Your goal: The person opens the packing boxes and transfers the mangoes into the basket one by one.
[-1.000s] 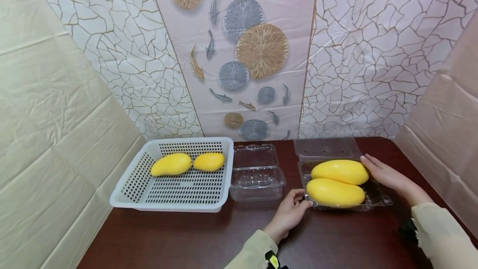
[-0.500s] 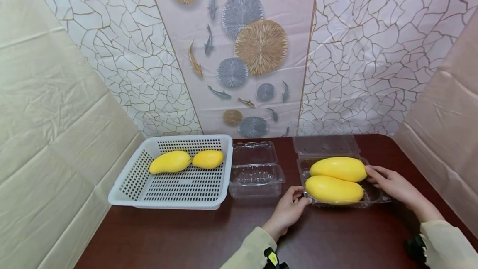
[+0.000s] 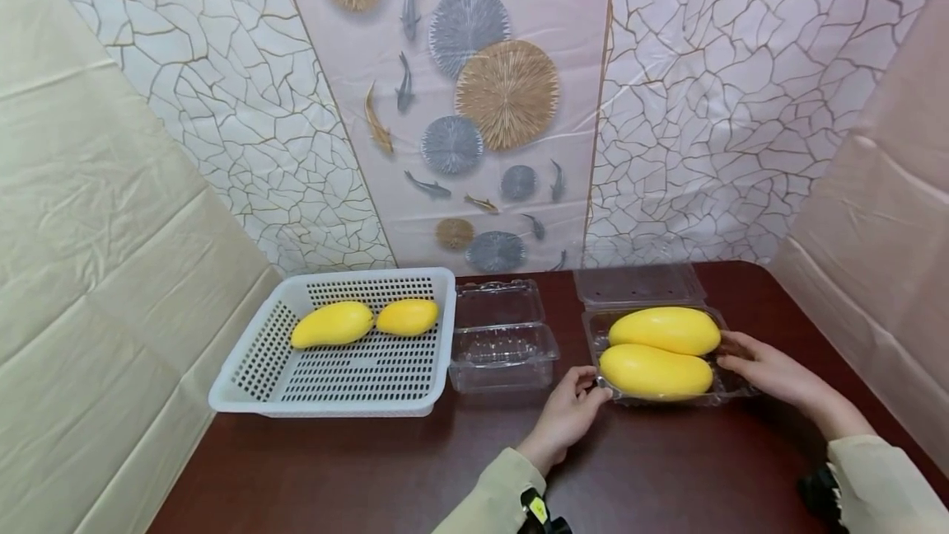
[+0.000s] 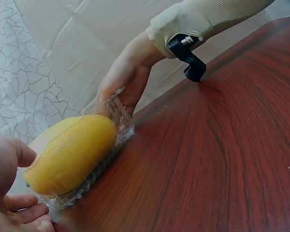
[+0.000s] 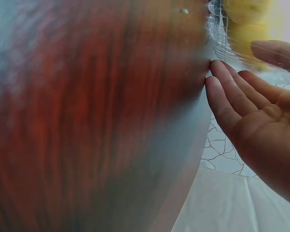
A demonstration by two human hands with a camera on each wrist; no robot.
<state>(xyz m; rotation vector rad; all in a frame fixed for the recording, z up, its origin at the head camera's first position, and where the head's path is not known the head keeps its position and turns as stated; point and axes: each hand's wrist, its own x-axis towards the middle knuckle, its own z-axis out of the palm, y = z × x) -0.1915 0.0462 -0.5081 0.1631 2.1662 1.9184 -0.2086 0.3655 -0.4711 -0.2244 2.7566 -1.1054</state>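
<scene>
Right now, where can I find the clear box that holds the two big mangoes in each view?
Head: clear box at right of the table, between both hands, lid open behind.
Left wrist: lower left, its rim around the near mango.
Right wrist: top right corner, blurred, at the fingertips.
Shared landmark: the right hand at the box's end, also seen in the left wrist view.

two mangoes (image 3: 658, 351) in box (image 3: 730, 386) between left hand (image 3: 567, 414) and right hand (image 3: 767, 367) | empty box (image 3: 502, 336) left of left hand | basket (image 3: 252, 353) farther left, holding two mangoes (image 3: 363, 321)
</scene>
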